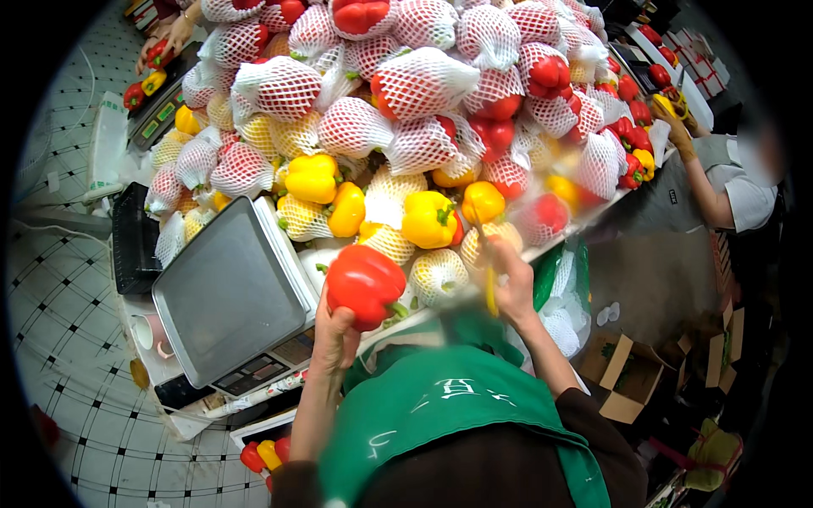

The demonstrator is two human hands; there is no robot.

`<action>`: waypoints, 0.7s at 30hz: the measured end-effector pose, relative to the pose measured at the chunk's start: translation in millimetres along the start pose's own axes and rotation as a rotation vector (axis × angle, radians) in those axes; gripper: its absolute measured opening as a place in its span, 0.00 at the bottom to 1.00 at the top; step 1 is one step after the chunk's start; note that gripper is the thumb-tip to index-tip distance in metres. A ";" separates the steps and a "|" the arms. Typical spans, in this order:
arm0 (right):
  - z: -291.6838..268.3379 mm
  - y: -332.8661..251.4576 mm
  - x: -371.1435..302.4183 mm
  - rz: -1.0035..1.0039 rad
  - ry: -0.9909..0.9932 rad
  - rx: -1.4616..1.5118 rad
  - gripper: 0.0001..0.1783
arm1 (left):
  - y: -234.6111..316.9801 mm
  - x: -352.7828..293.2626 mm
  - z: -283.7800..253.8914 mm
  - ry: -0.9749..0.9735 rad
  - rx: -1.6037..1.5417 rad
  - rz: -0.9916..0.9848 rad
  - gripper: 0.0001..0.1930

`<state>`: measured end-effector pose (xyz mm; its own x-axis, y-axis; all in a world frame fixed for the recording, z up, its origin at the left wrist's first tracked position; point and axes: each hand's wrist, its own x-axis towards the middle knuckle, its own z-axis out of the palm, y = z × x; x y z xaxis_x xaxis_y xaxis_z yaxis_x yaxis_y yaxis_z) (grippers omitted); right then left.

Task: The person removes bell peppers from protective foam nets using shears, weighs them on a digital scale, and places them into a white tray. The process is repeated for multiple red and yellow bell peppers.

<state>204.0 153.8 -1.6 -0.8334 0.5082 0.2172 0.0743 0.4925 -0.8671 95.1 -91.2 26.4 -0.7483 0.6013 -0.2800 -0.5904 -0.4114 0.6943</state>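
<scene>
My left hand (pixel 337 334) is wrapped around a large red bell pepper (pixel 366 284), its green stem pointing down and to the right. To the right of it, my right hand (pixel 513 284) grips yellow-handled scissors (pixel 490 292); their thin blades point up and are blurred. The scissors are apart from the held pepper. Just beyond my hands, bare yellow bell peppers (pixel 428 220) and one in a white foam net (pixel 439 278) lie at the near edge of a big pile. Most of that pile is red peppers in foam nets (pixel 423 82).
A scale with a grey tray (pixel 233 292) stands left of my left hand, beside a black crate (pixel 135 241). At far right a co-worker's hand (pixel 675 127) is near bare peppers; another person's hands (pixel 174 34) show at top left. Open cardboard boxes (pixel 631 377) sit at lower right.
</scene>
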 end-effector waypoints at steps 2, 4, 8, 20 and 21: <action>6.4 -8.4 2.4 -0.144 -0.057 0.019 0.28 | 7.6 6.1 15.0 0.019 -0.124 -0.011 0.49; 9.5 -20.2 7.6 -0.219 -0.122 -0.051 0.29 | 10.0 17.0 22.2 0.028 -0.238 -0.008 0.47; 15.1 -33.0 13.4 -0.376 -0.091 -0.175 0.30 | 9.0 31.5 33.1 0.046 -0.438 -0.074 0.45; 37.3 -64.9 41.3 0.086 -0.167 0.600 0.43 | -0.1 26.2 53.1 0.014 0.282 0.117 0.41; 37.6 -61.1 43.1 0.019 -0.243 0.481 0.45 | 0.7 23.5 54.2 0.007 0.363 0.106 0.41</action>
<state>143.0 119.0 43.9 -0.9414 0.3074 0.1384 -0.1205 0.0768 -0.9897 93.5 -40.2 56.2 -0.8023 0.5631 -0.1979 -0.3652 -0.2008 0.9090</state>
